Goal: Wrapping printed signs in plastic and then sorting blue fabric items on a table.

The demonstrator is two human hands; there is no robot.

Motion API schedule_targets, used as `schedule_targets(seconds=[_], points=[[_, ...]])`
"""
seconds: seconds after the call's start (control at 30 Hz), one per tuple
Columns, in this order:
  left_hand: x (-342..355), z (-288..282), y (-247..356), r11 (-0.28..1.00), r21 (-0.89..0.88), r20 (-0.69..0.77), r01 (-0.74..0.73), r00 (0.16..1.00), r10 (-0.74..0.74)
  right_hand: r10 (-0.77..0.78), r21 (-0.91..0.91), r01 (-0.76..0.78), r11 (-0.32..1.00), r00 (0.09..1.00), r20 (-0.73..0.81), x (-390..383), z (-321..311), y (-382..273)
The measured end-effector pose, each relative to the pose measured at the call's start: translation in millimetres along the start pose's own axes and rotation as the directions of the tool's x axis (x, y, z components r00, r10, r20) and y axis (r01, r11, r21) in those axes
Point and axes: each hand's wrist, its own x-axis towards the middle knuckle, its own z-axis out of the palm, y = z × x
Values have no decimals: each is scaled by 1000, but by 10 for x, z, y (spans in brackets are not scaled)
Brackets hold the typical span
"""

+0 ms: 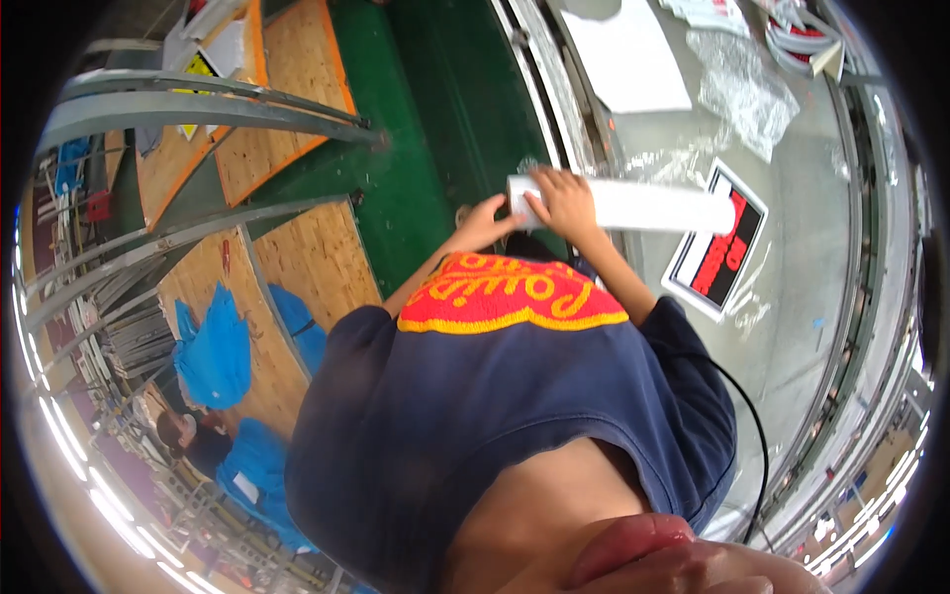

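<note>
A long white box (pixel 643 206) lies across the edge of a grey table (pixel 792 198), just beyond my dark blue shirt with its red and yellow print. My left hand (pixel 487 222) grips the box's left end. Beside it, my right hand (pixel 564 201) lies over the top of the box with fingers curled on it. The rest of the box reaches right, toward a black, red and white printed sheet (pixel 717 245).
On the table lie crumpled clear plastic bags (pixel 747 89) and a white sheet (pixel 633 54). A green floor strip (pixel 416 148) runs to the left, with wooden pallets (pixel 297 257) and blue bags (pixel 213 351) beyond. Another person (pixel 188 436) crouches at lower left.
</note>
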Motion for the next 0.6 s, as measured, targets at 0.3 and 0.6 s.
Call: schedule_targets(seconds=[0.3, 0.6], points=[[-282, -762, 2658, 648, 480, -257, -591, 611, 748, -42, -16, 42, 999, 999, 0, -250, 36, 214], [-1442, -1192, 4127, -266, 628, 53, -731, -301, 952, 66, 130, -67, 989, 998, 9, 253, -133, 753]])
